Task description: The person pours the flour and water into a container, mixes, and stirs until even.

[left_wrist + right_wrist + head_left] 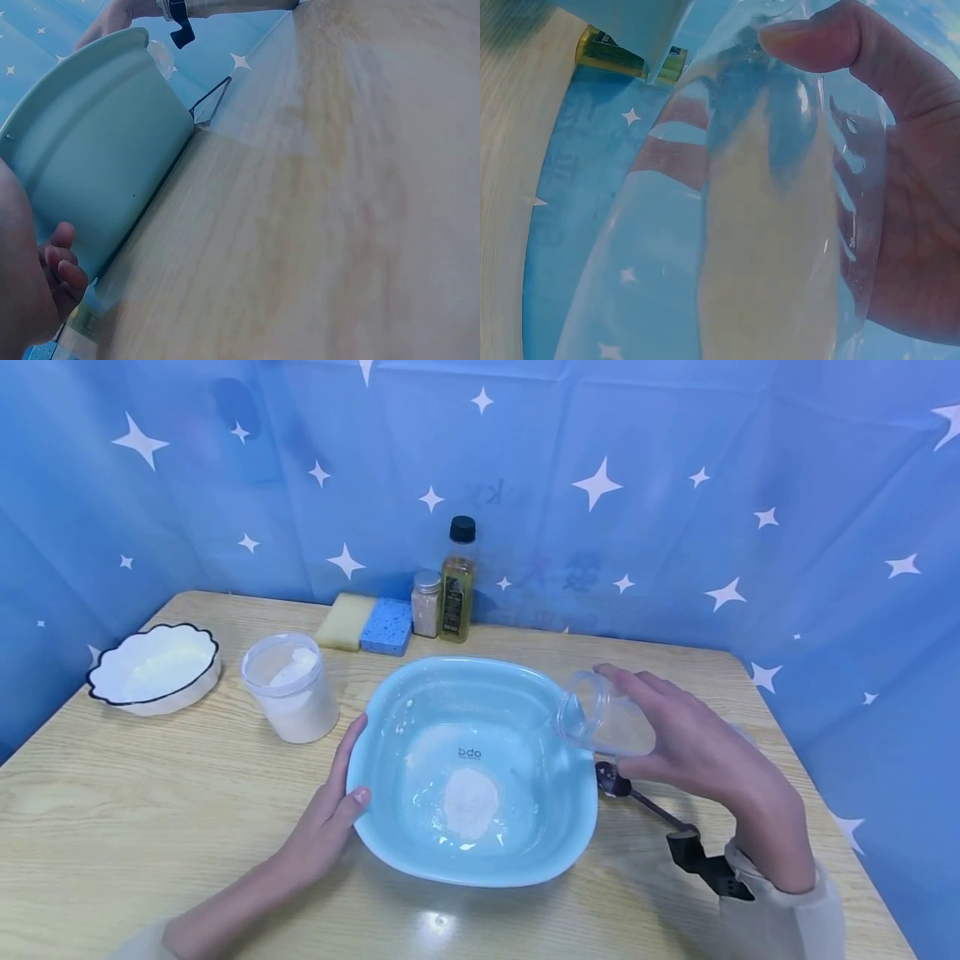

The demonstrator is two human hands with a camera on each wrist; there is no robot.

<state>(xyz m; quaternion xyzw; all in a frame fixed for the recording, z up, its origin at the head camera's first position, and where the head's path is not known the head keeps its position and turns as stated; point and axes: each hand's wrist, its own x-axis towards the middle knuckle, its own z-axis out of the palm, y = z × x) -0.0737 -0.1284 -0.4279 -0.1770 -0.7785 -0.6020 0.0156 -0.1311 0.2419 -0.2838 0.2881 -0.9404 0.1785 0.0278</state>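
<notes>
A light blue basin (pixel 427 689) holds a small mound of white powder (pixel 471 803) and what looks like clear liquid around it. My left hand (pixel 324 822) grips its left rim, thumb over the edge; the left wrist view shows fingers (pixel 64 259) against the outer wall. My right hand (pixel 693 739) holds a clear cup (pixel 618 722) tipped left, its mouth over the basin's right rim. In the right wrist view, the thumb lies across the transparent wall of the cup (pixel 769 225), with the other fingers seen through it.
A tub of white powder (pixel 300 710) and a scalloped white dish (pixel 157 664) stand left. Behind the basin are a yellow sponge (pixel 347 622), a blue sponge (pixel 387 627), a small jar (pixel 426 606) and an oil bottle (pixel 457 589). A dark spoon (pixel 652 806) lies right.
</notes>
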